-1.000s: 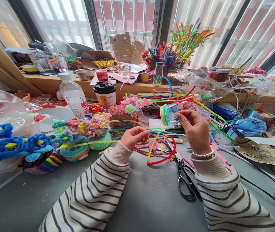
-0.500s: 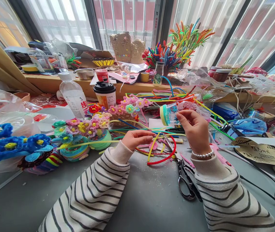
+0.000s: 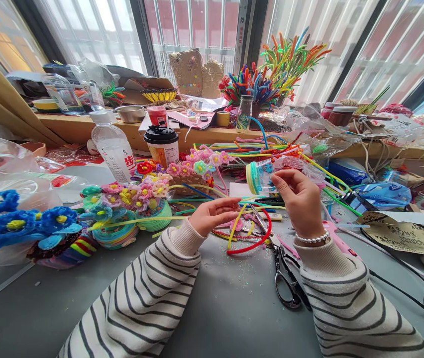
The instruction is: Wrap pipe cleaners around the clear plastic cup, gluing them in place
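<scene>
My right hand pinches the edge of a small clear plastic cup, tilted on its side above the table. Yellow and teal pipe cleaner coils wrap the cup's left end. To the left, my left hand has its thumb and fingers apart, pointing right, with loose pipe cleaners close to the fingertips; whether they touch is unclear. Below the cup lie black-handled scissors, blades pointing away from me. A red pipe cleaner curves between the hands, joined by a yellow one.
Fuzzy flower pots and blue fuzzy flowers stand at left. Behind are a water bottle and a lidded drink cup. Many pipe cleaners lie at the back. A pink tool is beside my right wrist.
My left hand's fingers have spread apart and shifted slightly right and up. My right hand and the plastic cup have barely moved.
</scene>
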Demonstrator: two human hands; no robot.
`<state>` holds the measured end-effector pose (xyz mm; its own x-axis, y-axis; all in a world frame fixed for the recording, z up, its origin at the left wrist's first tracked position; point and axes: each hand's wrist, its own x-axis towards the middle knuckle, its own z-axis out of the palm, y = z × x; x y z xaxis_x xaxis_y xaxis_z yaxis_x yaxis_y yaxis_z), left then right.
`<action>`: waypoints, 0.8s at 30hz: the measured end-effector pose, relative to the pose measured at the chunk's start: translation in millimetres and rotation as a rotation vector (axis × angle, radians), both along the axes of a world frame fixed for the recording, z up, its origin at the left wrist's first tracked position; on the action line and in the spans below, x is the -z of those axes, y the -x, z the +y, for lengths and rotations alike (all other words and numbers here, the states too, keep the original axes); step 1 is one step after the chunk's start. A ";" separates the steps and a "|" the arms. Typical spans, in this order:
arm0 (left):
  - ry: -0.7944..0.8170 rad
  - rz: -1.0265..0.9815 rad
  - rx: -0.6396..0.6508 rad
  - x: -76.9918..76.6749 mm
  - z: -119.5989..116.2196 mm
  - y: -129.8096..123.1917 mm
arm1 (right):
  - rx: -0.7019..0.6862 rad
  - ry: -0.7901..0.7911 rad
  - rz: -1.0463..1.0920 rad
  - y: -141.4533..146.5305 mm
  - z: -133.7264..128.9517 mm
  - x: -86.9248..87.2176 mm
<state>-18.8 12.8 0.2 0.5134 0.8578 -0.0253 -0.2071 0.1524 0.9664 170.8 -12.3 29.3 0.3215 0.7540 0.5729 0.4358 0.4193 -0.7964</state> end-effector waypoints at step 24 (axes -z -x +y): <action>0.078 -0.115 -0.166 -2.4 2.8 -2.1 | -0.413 0.294 0.182 15.9 -5.5 -3.6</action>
